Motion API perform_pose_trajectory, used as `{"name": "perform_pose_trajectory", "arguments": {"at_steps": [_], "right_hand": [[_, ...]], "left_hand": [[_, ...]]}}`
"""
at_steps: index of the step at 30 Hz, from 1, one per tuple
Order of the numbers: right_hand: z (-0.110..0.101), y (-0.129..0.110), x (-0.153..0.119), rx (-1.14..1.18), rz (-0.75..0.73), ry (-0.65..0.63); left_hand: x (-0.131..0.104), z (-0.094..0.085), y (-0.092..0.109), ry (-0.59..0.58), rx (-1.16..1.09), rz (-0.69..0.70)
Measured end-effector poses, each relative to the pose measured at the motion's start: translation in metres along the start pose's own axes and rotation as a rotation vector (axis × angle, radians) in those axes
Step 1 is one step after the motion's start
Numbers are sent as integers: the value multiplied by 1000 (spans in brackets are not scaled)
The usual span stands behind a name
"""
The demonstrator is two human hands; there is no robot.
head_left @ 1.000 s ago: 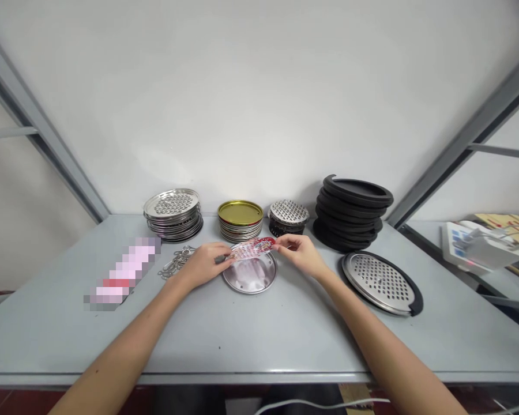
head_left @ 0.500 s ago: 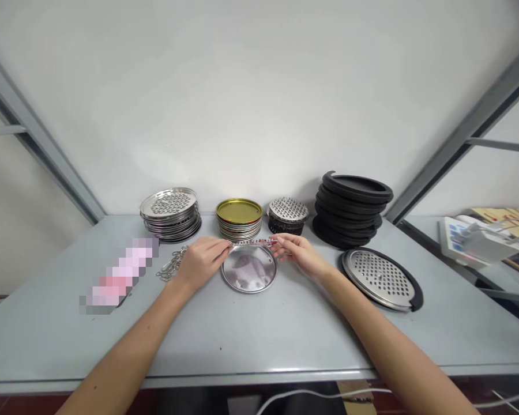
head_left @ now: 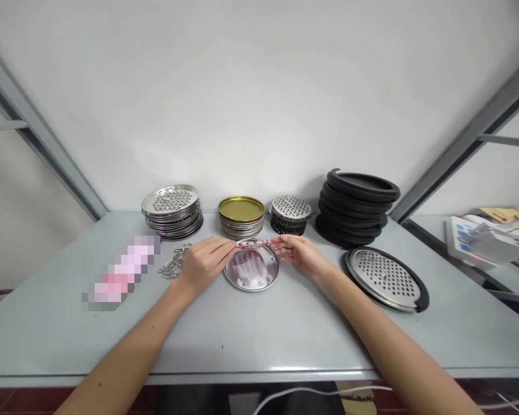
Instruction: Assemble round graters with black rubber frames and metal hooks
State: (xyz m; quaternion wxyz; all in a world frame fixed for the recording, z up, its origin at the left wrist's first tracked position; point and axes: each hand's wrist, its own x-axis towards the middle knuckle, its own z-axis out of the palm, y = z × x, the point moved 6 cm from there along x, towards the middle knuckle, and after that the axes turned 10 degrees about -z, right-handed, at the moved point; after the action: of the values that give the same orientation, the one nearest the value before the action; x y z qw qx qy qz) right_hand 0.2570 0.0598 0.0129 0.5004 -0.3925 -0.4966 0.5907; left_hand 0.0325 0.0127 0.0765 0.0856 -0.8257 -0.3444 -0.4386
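Both hands were pinched on a thin red-and-white printed card (head_left: 253, 243), the left hand (head_left: 205, 262) gripping its left end and the right hand (head_left: 301, 256) its right end, fingers closed on the edges. The card hovered nearly flat just above a round shiny steel disc (head_left: 251, 268) lying on the grey table (head_left: 259, 334), apparently not yet laid on it. To the right lay one perforated steel plate seated in a black rubber ring (head_left: 387, 279), seemingly a finished piece. Along the far edge, a stack of perforated steel plates (head_left: 172, 210), gold-topped lids (head_left: 241, 217), small grater discs (head_left: 290, 214) and black rings (head_left: 358, 207) remained, suggesting most work lay ahead.
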Motion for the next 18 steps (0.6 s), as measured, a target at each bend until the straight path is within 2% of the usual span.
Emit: {"name": "perform_pose_trajectory", "arguments": {"at_steps": [7,13,18], "right_hand": [[-1,4,2,-53,20,45],[2,8,0,-16,46,25],[2,5,-1,-51,29,31]], "left_hand": [[-1,3,4,14,-120,-34],[-2,9,14,-71,-186,3],[-3,11,20,-81,-196,21]]}}
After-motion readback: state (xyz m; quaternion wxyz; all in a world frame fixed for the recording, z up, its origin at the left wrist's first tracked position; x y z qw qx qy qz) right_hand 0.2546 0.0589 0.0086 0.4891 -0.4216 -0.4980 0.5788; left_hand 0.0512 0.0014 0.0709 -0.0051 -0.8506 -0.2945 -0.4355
